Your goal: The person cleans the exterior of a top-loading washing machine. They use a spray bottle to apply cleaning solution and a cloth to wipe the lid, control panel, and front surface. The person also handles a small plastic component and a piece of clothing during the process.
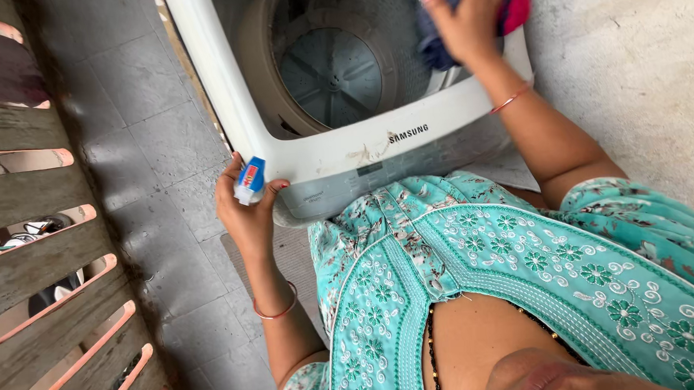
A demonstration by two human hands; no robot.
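Observation:
A white top-loading washing machine stands open in front of me, its grey drum showing an agitator at the bottom. My left hand is closed around a small blue and white packet at the machine's near left corner. My right hand is raised over the drum's right rim, gripping a bundle of dark blue and pink cloth. Both wrists wear thin bangles.
A slatted grey railing runs along the left, with shoes visible through its gaps. Grey floor tiles lie between railing and machine. A rough grey wall rises on the right. My teal patterned garment fills the lower right.

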